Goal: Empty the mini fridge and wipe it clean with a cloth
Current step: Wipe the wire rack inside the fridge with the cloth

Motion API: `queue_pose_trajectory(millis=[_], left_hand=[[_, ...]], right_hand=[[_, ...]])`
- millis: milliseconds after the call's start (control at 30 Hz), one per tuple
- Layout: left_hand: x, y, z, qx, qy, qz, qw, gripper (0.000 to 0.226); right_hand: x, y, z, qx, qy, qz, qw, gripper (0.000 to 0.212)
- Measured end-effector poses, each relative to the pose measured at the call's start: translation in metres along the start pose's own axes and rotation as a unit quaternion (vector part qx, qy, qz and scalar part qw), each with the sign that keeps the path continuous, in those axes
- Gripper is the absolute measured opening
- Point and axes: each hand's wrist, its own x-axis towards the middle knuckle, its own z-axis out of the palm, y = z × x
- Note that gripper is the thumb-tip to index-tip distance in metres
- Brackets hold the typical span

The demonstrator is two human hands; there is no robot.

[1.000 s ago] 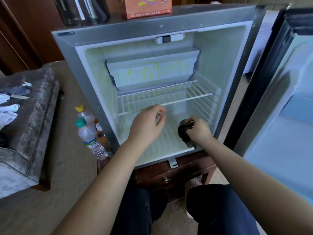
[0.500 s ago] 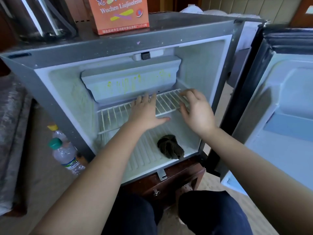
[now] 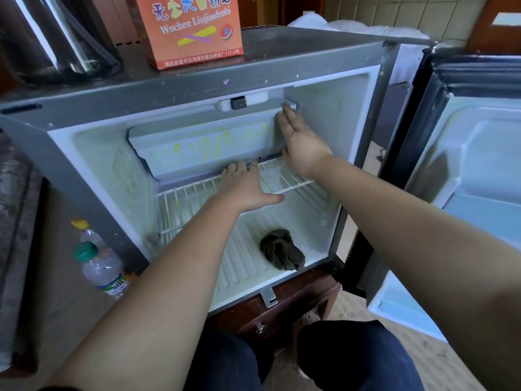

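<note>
The grey mini fridge (image 3: 169, 91) stands open in front of me with its door (image 3: 473, 153) swung to the right. A white freezer box (image 3: 203, 148) speckled with yellow-green stains hangs at the top inside. Below it is a white wire shelf (image 3: 194, 198). My left hand (image 3: 248, 190) lies flat on the shelf, fingers straight, tips under the freezer box. My right hand (image 3: 298, 139) presses with straight fingers against the right end of the freezer box. A crumpled dark cloth (image 3: 282, 253) lies loose on the ribbed fridge floor, touched by neither hand.
An orange box (image 3: 194, 29) and a dark glass vessel (image 3: 53, 38) stand on top of the fridge. Two plastic water bottles (image 3: 101, 269) stand on the floor at the left. The fridge rests on a dark wooden stand (image 3: 284, 311). My knees are just below.
My right hand let go of the cloth, which now lies on the fridge floor. Both hands rose: the left onto the wire shelf, the right up to the freezer box's right end.
</note>
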Motion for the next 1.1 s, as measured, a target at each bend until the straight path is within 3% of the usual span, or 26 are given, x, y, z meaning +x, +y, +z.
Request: queue_pose_trajectory(millis=[233,567,967,1100], left_hand=[[-0.006,0.003,-0.005,-0.014,-0.007,0.001,1.000,0.100],[-0.017,0.008,-0.011,-0.021,-0.029,0.004,0.999,0.096],[-0.072,0.035,-0.007,-0.003,-0.020,0.056,0.998,0.103],[-0.084,0.043,-0.006,0.001,-0.012,0.044,0.999,0.106]], right_hand=[[0.005,0.005,-0.010,-0.001,-0.024,-0.006,1.000,0.079],[0.006,0.004,-0.010,0.033,-0.031,0.010,0.999,0.086],[-0.001,-0.003,-0.022,0.035,-0.039,0.018,0.998,0.080],[-0.026,-0.009,-0.033,0.072,-0.001,0.036,0.997,0.076]])
